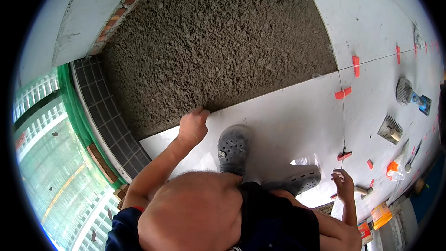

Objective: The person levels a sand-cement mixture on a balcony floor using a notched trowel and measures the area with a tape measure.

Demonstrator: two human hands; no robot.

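Note:
My left hand (194, 128) is closed at the edge of a large light-grey floor tile (278, 111), where the tile meets a bed of rough grey mortar (213, 42). Whatever its fingers pinch, if anything, is hidden. On the right, my right hand (343, 187) hangs over the tiles with its fingers loosely bent and somewhat apart, and nothing shows in it. Close above it, a red levelling wedge (344, 156) sits in the joint between two tiles. My feet, in grey clogs (234, 148), rest on the tile between my hands.
More red wedges (356, 66) line the joints. At right lie a blue-and-grey suction tool (411, 95), a notched trowel (390, 129), a mallet (363, 191) and an orange-and-white bag (395, 169). A dark tiled strip (104, 97) and green netting (76, 111) border the left.

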